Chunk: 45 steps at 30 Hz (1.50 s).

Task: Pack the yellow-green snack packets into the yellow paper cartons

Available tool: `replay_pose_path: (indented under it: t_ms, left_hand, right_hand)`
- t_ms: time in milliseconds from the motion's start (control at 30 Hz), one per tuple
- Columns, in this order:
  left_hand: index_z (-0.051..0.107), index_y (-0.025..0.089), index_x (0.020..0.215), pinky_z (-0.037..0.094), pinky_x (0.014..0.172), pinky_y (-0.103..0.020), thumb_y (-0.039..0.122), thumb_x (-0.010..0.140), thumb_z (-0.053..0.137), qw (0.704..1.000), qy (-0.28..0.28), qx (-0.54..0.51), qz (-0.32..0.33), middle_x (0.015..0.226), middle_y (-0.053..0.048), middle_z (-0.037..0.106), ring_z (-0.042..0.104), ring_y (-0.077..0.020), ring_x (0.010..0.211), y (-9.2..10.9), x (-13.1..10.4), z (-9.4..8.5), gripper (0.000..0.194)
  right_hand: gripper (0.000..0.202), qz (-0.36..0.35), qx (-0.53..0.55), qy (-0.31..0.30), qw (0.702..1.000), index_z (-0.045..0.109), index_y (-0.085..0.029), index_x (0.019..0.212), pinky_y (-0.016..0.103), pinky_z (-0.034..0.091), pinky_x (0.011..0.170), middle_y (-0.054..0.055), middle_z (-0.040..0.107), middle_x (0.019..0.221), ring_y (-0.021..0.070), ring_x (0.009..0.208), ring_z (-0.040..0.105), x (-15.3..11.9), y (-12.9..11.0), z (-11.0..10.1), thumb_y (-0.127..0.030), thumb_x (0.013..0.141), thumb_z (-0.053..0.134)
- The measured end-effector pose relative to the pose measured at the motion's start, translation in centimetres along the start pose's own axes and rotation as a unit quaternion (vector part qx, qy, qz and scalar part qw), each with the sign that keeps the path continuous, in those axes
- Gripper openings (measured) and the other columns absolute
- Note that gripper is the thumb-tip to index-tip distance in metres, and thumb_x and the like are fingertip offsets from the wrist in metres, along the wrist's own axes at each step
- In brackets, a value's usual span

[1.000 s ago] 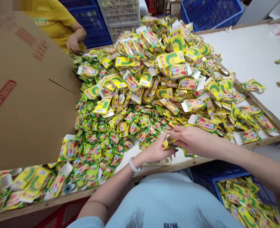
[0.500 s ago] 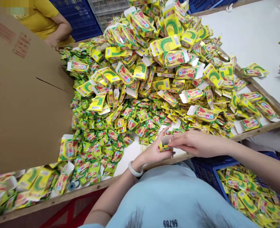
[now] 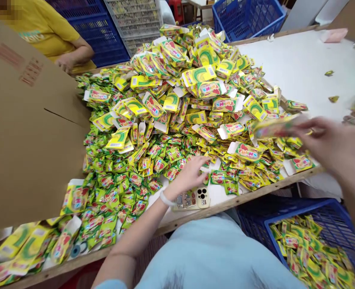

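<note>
My right hand (image 3: pixel 327 140), smeared by motion, pinches one end of a small yellow candy box (image 3: pixel 275 127) above the right side of the heap. Over the near edge of the green candy sachets (image 3: pixel 114 180), my left hand (image 3: pixel 192 173) hovers with its fingers apart and nothing seen in it. A phone (image 3: pixel 192 198) in a cream, picture-covered case lies just below that hand. Beyond both hands rises a big heap of yellow candy boxes (image 3: pixel 171 102), several with white flaps standing up.
A large cardboard carton (image 3: pixel 29 132) blocks the left side. At lower right, a blue crate (image 3: pixel 342 224) holds yellow packs. Wooden edging (image 3: pixel 249 196) borders the white tabletop (image 3: pixel 285 56). A co-worker in a yellow shirt (image 3: pixel 49 28) is at far left; another person's hand (image 3: pixel 353 118) shows at far right.
My hands have come apart. The right one has swung right and up with a candy box, while the left has opened and moved slightly left, uncovering the phone. The view has tilted up.
</note>
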<state>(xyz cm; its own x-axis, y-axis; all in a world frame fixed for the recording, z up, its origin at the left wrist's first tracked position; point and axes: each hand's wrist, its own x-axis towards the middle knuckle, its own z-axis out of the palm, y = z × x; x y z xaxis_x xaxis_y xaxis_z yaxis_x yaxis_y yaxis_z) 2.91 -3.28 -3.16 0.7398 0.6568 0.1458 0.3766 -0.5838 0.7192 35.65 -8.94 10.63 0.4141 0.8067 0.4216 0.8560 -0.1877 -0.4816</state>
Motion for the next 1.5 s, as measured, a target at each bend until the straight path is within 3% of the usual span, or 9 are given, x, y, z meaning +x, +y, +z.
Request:
replay_pose_path:
  t_ms: [67,233,367,600,933,1067,1200,1267,1500]
  left_hand:
    - [0.056,0.018,0.136,0.035,0.113,-0.049,0.017,0.087,0.059,0.990,0.017,0.139,-0.012,0.139,-0.015,0.056,0.045,-0.0323,0.134,-1.8,1.4,0.1,0.048]
    - [0.058,0.014,0.134,0.038,0.107,-0.052,0.029,0.093,0.060,0.951,-0.002,0.308,0.027,0.136,-0.017,0.059,0.048,-0.0355,0.130,-4.3,3.3,1.6,0.044]
    - [0.065,0.013,0.121,0.040,0.104,-0.046,0.016,0.099,0.046,0.938,0.024,0.339,0.071,0.123,-0.015,0.068,0.055,-0.0294,0.123,-4.8,3.1,2.1,0.029]
    - [0.063,0.015,0.097,0.048,0.081,-0.034,0.027,0.102,0.039,0.985,0.145,0.072,-0.055,0.091,-0.009,0.070,0.063,-0.0216,0.087,-3.6,0.5,0.4,0.027]
    - [0.061,0.017,0.099,0.046,0.066,-0.027,0.053,0.102,0.034,0.973,-0.084,-0.194,-0.092,0.070,0.000,0.064,0.060,-0.0165,0.061,0.6,-1.1,-2.9,0.045]
    - [0.052,0.018,0.124,0.049,0.073,-0.030,0.052,0.099,0.044,0.979,-0.084,-0.162,-0.085,0.092,-0.005,0.069,0.065,-0.0200,0.076,1.6,-1.2,-2.3,0.043]
    - [0.038,0.019,0.138,0.050,0.083,-0.034,0.048,0.095,0.055,0.987,-0.071,-0.142,-0.031,0.119,-0.013,0.066,0.067,-0.0243,0.097,2.2,0.1,-2.0,0.054]
    - [0.038,0.018,0.140,0.051,0.076,-0.032,0.051,0.086,0.067,0.987,-0.090,-0.132,-0.035,0.111,-0.012,0.069,0.069,-0.0252,0.090,1.8,1.5,-2.6,0.070]
    - [0.064,0.014,0.112,0.048,0.090,-0.037,0.060,0.093,0.050,0.942,0.101,0.081,-0.311,0.111,-0.020,0.073,0.068,-0.0339,0.109,-1.3,10.9,-5.3,0.051]
  right_hand:
    - [0.034,-0.063,-0.180,0.084,0.978,0.070,-0.016,0.114,0.037,0.039,0.070,0.021,0.071,0.111,0.0281,0.088,0.066,1.9,1.3,0.3,-0.041,0.092,0.065]
    - [0.031,-0.344,-0.212,-0.151,0.902,0.071,-0.013,0.104,0.041,0.045,0.087,0.020,0.065,0.129,0.0339,0.114,0.058,-4.4,-1.6,11.7,-0.040,0.093,0.059]
    - [0.022,-0.375,-0.197,-0.137,0.896,0.071,-0.011,0.103,0.053,0.039,0.099,0.024,0.058,0.141,0.0390,0.128,0.050,-8.2,-3.1,18.9,-0.017,0.093,0.053]
    - [0.023,-0.263,0.133,-0.153,0.943,0.064,-0.019,0.099,0.039,0.052,0.089,0.012,0.070,0.105,0.0253,0.102,0.064,-5.1,-2.8,13.1,-0.028,0.101,0.043]
    - [0.014,-0.314,-0.033,-0.429,0.847,0.059,-0.018,0.103,0.030,0.049,0.071,0.009,0.069,0.088,0.0214,0.078,0.067,-6.3,-7.9,11.1,-0.018,0.100,0.045]
    - [0.024,-0.138,0.199,-0.417,0.876,0.051,-0.019,0.120,0.031,0.054,0.072,0.008,0.069,0.096,0.0185,0.080,0.068,-8.2,-6.5,12.4,-0.031,0.100,0.049]
    - [0.046,0.069,0.455,-0.445,0.768,0.052,-0.022,0.122,0.030,0.061,0.063,0.004,0.069,0.096,0.0170,0.077,0.069,-10.2,-4.2,13.5,-0.050,0.088,0.066]
    - [0.043,0.115,0.485,-0.401,0.768,0.058,-0.019,0.107,0.028,0.060,0.057,0.002,0.069,0.086,0.0167,0.071,0.069,-10.7,-3.1,13.7,-0.052,0.082,0.073]
    - [0.046,0.174,0.506,-0.222,0.815,0.056,-0.019,0.090,0.016,0.034,0.030,-0.006,0.059,0.066,0.0088,0.039,0.056,-12.3,-0.8,14.5,-0.055,0.073,0.081]
